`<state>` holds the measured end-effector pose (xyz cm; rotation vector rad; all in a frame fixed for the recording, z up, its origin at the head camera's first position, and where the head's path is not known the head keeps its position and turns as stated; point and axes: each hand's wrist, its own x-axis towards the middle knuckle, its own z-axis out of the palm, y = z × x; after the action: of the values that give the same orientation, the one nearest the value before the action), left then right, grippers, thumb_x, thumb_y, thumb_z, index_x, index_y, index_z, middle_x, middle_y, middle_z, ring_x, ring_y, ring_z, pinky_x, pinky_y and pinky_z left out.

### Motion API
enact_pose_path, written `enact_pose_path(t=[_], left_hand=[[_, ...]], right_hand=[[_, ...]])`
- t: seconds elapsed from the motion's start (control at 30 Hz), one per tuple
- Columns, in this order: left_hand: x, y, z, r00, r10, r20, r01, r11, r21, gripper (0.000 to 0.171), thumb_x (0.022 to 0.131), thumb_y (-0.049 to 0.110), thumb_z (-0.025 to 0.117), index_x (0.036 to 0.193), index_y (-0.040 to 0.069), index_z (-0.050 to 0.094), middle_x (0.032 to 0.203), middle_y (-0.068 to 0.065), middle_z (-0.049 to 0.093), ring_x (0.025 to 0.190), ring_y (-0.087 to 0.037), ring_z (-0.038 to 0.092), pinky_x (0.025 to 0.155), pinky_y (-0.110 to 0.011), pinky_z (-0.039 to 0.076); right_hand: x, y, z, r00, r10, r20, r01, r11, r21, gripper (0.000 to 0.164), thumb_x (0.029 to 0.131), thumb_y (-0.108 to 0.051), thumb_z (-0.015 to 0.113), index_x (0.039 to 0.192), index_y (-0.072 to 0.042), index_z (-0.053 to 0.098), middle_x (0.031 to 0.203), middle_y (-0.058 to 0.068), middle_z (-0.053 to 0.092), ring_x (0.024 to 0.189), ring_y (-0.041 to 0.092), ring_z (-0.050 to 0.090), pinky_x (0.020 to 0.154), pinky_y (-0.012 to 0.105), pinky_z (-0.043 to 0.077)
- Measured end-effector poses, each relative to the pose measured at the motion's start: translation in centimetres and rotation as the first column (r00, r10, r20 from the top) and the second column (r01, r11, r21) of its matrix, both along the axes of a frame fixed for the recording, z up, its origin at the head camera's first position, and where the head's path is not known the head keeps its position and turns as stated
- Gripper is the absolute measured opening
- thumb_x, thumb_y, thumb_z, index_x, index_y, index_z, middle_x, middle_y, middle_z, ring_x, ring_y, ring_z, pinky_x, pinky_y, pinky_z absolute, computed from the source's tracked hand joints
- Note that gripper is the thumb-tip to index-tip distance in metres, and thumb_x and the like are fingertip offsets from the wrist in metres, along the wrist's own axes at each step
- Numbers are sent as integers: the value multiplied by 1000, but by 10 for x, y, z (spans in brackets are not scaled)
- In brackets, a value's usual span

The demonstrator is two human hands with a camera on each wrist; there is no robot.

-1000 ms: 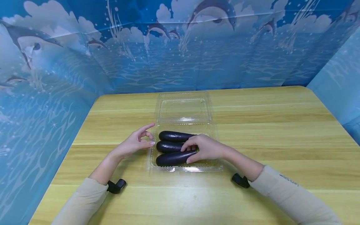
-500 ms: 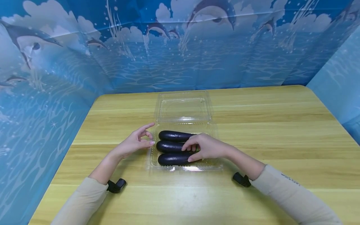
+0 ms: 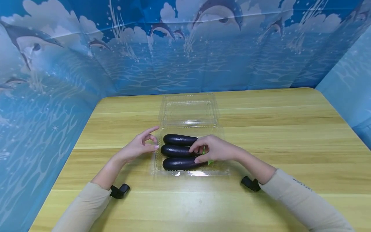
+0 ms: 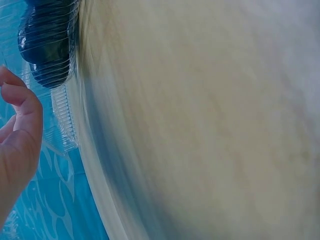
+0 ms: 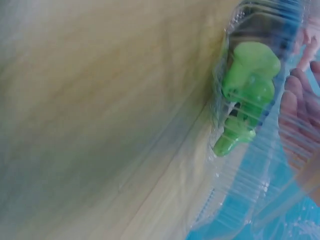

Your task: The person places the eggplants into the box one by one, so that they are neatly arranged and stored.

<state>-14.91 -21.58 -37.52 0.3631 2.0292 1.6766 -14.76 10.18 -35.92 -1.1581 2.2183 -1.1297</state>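
Finding no readable word, brand, number or sign; at four o'clock in the head view, seeing dark lettering [image 3: 302, 184] running along the light right sleeve [image 3: 304, 204], but appearing too small for making out.

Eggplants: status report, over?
Left grip empty beside clear container. Right grip over stem ends, contact unclear. Three eggplants abreast inside. Lid open, clear of them.

Soft glare is whitening the pale yellow wood-grain tabletop [image 3: 200, 203]; highlights are dotting three long glossy dark-purple eggplants [image 3: 175, 150]; both wrist views are looking blurred.
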Motion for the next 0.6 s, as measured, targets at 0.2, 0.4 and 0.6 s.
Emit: enact_pose_path(t=[0.2, 0.4, 0.6], left_hand=[[-1, -1, -1, 1000, -7, -4, 7, 1000, -5, 76, 87, 3, 63, 149, 10, 20, 102, -12, 45, 69, -9, 55, 71, -25, 51], [0, -1, -1, 1000, -10, -2, 10, 1000, -4, 76, 87, 4, 63, 149, 10, 19, 103, -12, 45, 69, -10, 56, 72, -25, 51], [-1, 0, 0, 1000, -8, 4, 8, 1000, -8, 76, 87, 4, 64, 149, 11, 19, 104, -12, 45, 71, -10, 56, 73, -26, 51]], right_hand=[[-3, 7, 6, 999, -30, 12, 30, 1000, 7, 29, 84, -21, 71, 109, -6, 67, 102, 4, 64, 85, 12, 56, 73, 29, 51], [-8, 17, 13, 996, -78, 30, 78, 997, 1, 30, 84, -18, 71, 109, -4, 66, 103, 7, 65, 86, 16, 57, 75, 31, 52], [-14, 26, 17, 994, -105, 33, 105, 994, -6, 32, 84, -18, 70, 111, -2, 65, 104, 10, 65, 84, 17, 58, 75, 34, 52]])
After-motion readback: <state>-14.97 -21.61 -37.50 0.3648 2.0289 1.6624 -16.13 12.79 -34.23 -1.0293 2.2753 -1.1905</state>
